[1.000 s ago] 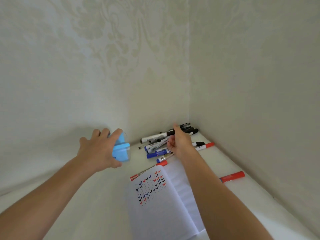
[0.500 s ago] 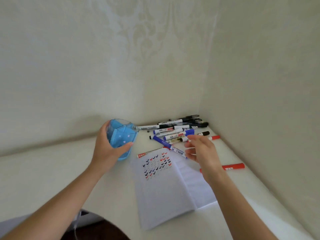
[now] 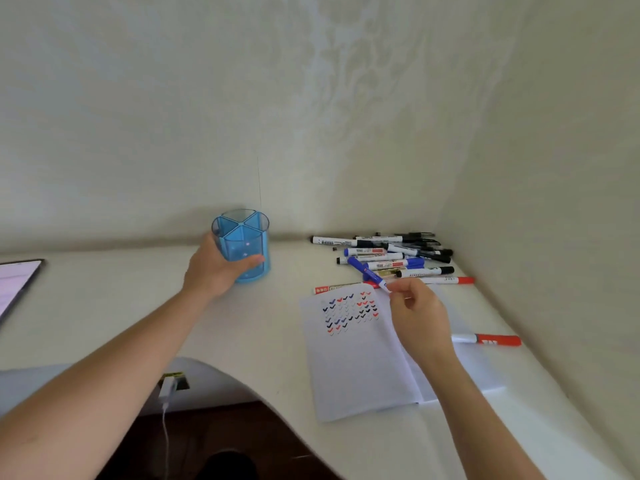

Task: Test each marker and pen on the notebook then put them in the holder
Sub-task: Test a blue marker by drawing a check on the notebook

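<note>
A clear blue pen holder (image 3: 242,247) with four compartments stands upright on the white desk; my left hand (image 3: 216,271) grips its side. An open notebook (image 3: 360,358) with rows of red, blue and black check marks lies right of centre. My right hand (image 3: 415,313) pinches the end of a blue-capped marker (image 3: 369,273) above the notebook's top edge. A heap of several black, blue and red markers and pens (image 3: 394,254) lies in the far right corner. One red marker (image 3: 488,340) lies alone to the right of the notebook.
Walls close off the desk at the back and right. A tablet or screen edge (image 3: 17,282) shows at the far left. The desk (image 3: 277,341) has a curved front cut-out with a white cable and plug (image 3: 169,389) below it.
The view has swung left and down. My left hand has set the holder upright on the desk, still gripping it. My right hand has lifted the blue marker from the heap toward the notebook.
</note>
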